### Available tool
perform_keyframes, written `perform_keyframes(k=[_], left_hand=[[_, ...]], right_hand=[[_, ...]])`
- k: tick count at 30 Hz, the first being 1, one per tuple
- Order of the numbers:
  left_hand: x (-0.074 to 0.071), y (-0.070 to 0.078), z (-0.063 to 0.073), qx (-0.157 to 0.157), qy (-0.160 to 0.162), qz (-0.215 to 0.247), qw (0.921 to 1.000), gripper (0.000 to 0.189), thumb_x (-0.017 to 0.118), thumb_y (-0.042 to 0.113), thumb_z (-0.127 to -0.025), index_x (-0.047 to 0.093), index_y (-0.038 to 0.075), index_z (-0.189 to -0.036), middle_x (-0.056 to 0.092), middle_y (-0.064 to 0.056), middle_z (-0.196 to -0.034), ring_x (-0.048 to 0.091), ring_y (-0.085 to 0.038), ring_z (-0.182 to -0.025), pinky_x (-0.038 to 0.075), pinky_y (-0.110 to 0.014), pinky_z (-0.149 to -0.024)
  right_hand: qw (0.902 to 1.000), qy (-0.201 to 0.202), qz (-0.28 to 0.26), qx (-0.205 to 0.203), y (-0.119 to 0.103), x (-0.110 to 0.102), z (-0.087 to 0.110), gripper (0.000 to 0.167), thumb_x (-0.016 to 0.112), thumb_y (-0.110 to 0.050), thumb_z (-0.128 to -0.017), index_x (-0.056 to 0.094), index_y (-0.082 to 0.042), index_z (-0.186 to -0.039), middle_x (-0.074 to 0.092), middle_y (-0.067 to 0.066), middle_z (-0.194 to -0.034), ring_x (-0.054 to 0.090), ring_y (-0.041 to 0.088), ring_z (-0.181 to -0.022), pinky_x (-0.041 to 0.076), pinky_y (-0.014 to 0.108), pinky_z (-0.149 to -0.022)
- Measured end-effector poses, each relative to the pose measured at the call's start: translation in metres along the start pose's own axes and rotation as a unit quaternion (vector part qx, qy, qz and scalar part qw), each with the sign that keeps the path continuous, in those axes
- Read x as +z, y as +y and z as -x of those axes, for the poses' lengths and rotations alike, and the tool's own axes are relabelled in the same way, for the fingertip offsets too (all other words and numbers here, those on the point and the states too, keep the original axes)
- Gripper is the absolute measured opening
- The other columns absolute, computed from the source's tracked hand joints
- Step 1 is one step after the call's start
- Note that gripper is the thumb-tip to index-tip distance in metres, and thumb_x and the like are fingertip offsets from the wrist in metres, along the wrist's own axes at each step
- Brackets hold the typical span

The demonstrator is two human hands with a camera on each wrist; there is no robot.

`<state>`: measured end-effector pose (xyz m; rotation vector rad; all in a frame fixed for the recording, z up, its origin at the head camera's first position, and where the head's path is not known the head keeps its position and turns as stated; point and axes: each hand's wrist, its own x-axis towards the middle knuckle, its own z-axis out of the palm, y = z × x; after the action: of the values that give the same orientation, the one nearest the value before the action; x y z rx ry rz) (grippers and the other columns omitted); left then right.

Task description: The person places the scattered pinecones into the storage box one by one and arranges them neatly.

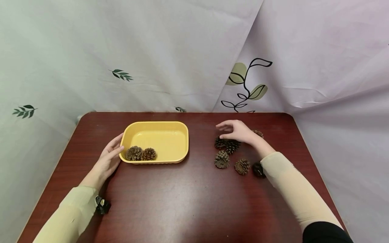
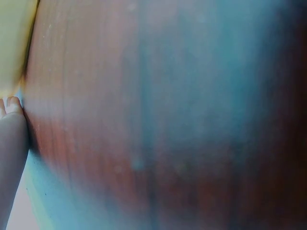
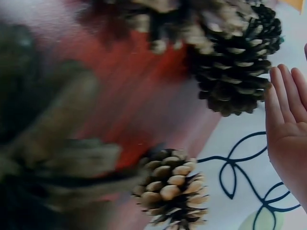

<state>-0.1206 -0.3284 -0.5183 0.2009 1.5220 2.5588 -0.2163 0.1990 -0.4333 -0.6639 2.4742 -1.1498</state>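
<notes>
My left hand holds the left end of a yellow tray, its thumb at the rim and its fingers along the outer side. Two brown pine cones sit together in the tray's near left corner, one pine cone left of the other pine cone. On the right, my right hand hovers over dark pine cones, thumb and fingers spread apart with nothing between them. In the right wrist view its fingers appear beside a dark pine cone.
Nearer me lie a pine cone, another pine cone and a dark object beside the right sleeve. One pine cone shows partly behind the right wrist. A patterned cloth hangs behind the reddish-brown table.
</notes>
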Motion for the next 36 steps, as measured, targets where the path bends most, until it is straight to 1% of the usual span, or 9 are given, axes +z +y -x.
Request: perform_keyframes(k=[4, 7, 14, 19, 25, 30, 36], left_hand=[[0.002, 0.001, 0.001, 0.0, 0.002, -0.003, 1.0, 0.052, 0.039, -0.009, -0.109, 0.06, 0.021, -0.147, 0.066, 0.011, -0.145, 0.064, -0.002, -0.129, 0.056, -0.018, -0.099], [0.003, 0.002, 0.001, 0.001, 0.004, -0.005, 1.0, 0.052, 0.04, -0.009, -0.109, 0.06, 0.021, -0.147, 0.066, 0.012, -0.145, 0.064, -0.002, -0.129, 0.055, -0.018, -0.099], [0.003, 0.002, 0.001, 0.0, 0.004, -0.003, 1.0, 0.052, 0.04, -0.008, -0.109, 0.059, 0.02, -0.148, 0.066, 0.011, -0.145, 0.064, -0.003, -0.129, 0.056, -0.019, -0.099], [0.003, 0.002, 0.001, -0.003, 0.004, 0.0, 1.0, 0.052, 0.04, -0.008, -0.109, 0.06, 0.02, -0.148, 0.066, 0.011, -0.145, 0.064, -0.002, -0.129, 0.056, -0.019, -0.099], [0.003, 0.002, 0.002, -0.009, 0.01, -0.001, 0.9999, 0.052, 0.04, -0.008, -0.109, 0.062, 0.023, -0.146, 0.066, 0.014, -0.144, 0.064, -0.001, -0.128, 0.056, -0.018, -0.099], [0.004, 0.002, 0.003, -0.011, 0.016, -0.016, 0.9997, 0.051, 0.042, -0.007, -0.11, 0.062, 0.024, -0.145, 0.066, 0.015, -0.144, 0.063, 0.0, -0.128, 0.055, -0.018, -0.099], [0.003, 0.002, 0.002, -0.011, 0.011, -0.007, 0.9999, 0.051, 0.041, -0.007, -0.11, 0.062, 0.023, -0.145, 0.067, 0.014, -0.144, 0.064, 0.0, -0.128, 0.055, -0.018, -0.099]], right_hand=[[0.9998, -0.01, -0.01, 0.015, 0.01, 0.001, 0.002, 0.048, 0.08, -0.006, -0.094, 0.065, 0.006, -0.138, 0.069, 0.026, -0.137, 0.066, 0.043, -0.13, 0.054, 0.052, -0.11], [0.9994, -0.017, -0.017, 0.024, 0.013, 0.001, 0.003, 0.048, 0.08, -0.006, -0.095, 0.065, 0.006, -0.138, 0.07, 0.027, -0.136, 0.067, 0.044, -0.128, 0.055, 0.053, -0.109], [0.9983, -0.044, -0.026, 0.029, 0.017, 0.003, 0.004, 0.048, 0.081, -0.007, -0.094, 0.066, 0.007, -0.137, 0.071, 0.027, -0.134, 0.07, 0.043, -0.125, 0.057, 0.05, -0.106], [0.9974, -0.063, -0.012, 0.032, 0.019, 0.004, 0.002, 0.049, 0.081, -0.009, -0.094, 0.066, 0.004, -0.138, 0.07, 0.025, -0.137, 0.069, 0.041, -0.126, 0.057, 0.049, -0.107], [0.9965, -0.077, 0.007, 0.031, 0.02, 0.005, 0.003, 0.049, 0.081, -0.011, -0.095, 0.066, 0.001, -0.14, 0.068, 0.024, -0.141, 0.067, 0.041, -0.129, 0.055, 0.051, -0.109], [0.9954, -0.09, 0.021, 0.028, 0.019, 0.004, 0.003, 0.049, 0.08, -0.012, -0.095, 0.066, -0.001, -0.141, 0.067, 0.022, -0.144, 0.066, 0.041, -0.129, 0.054, 0.052, -0.11], [0.9961, -0.084, 0.016, 0.024, 0.021, 0.005, 0.002, 0.049, 0.08, -0.013, -0.095, 0.067, 0.0, -0.14, 0.067, 0.022, -0.143, 0.067, 0.041, -0.128, 0.055, 0.051, -0.109]])
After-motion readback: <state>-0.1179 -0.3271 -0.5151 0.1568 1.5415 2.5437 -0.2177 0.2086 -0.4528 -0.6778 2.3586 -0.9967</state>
